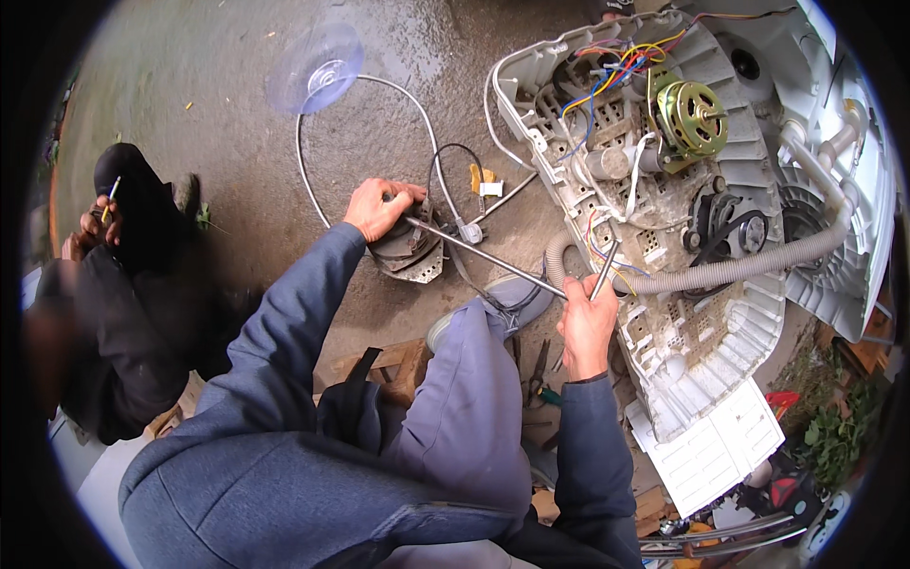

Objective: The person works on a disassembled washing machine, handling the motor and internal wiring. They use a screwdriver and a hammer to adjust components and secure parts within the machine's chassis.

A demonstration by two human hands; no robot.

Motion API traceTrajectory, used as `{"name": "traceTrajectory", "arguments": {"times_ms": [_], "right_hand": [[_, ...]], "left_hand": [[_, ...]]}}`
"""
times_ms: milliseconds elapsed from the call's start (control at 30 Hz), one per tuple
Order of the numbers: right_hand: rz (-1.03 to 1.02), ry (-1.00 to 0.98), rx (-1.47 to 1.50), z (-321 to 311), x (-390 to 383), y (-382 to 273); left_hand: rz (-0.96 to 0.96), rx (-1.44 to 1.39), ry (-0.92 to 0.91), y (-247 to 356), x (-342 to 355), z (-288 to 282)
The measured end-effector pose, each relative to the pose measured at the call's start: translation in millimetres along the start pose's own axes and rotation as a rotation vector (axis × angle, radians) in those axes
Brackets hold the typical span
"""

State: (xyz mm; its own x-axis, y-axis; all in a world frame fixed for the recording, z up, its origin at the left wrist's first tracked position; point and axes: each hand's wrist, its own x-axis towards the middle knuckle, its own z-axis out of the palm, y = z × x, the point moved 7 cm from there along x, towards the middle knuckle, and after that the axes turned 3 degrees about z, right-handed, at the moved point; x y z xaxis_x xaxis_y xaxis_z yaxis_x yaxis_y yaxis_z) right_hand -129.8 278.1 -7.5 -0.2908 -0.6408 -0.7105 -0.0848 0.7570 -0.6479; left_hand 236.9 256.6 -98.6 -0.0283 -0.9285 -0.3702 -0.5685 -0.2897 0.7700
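Note:
My left hand [384,207] is on top of a dirty metal motor [409,252] on the wet ground, fingers bent over its upper side. The thumb lies by the end of a long steel rod. This rod belongs to a bent socket wrench [485,256], which my right hand [585,327] grips near its bend, with the short arm sticking up past my fingers. The wrench's far end meets the motor, but my left hand partly hides the contact. A grey cable with a plug [469,231] lies just right of the motor.
An upturned washing machine base [654,341] with a greenish motor [692,119], coloured wires and a ribbed hose [739,275] stands at right. A clear bluish bowl-shaped part [318,71] lies far left. A person holding a cigarette [116,187] sits at left. Pliers [540,365] lie near my foot.

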Motion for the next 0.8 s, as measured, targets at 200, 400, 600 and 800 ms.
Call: {"name": "traceTrajectory", "arguments": {"times_ms": [200, 400, 600, 800], "right_hand": [[-0.144, 0.076, -0.093, -5.6, 10.0, 10.9], [-0.599, 0.201, -0.226, 1.6, -13.4, -33.4], [-0.833, 0.115, -0.167, 5.9, -23.9, -20.6], [-0.545, -0.318, -0.111, 25.0, -18.0, -31.2]], "left_hand": [[-0.055, 0.018, 0.008, 2.8, 0.8, -3.0], [-0.130, 0.020, 0.000, -14.4, 17.1, -5.5], [-0.050, -0.087, -0.021, -12.6, 9.9, -7.4], [-0.195, -0.098, -0.175, -15.4, 31.2, -12.3]]}}
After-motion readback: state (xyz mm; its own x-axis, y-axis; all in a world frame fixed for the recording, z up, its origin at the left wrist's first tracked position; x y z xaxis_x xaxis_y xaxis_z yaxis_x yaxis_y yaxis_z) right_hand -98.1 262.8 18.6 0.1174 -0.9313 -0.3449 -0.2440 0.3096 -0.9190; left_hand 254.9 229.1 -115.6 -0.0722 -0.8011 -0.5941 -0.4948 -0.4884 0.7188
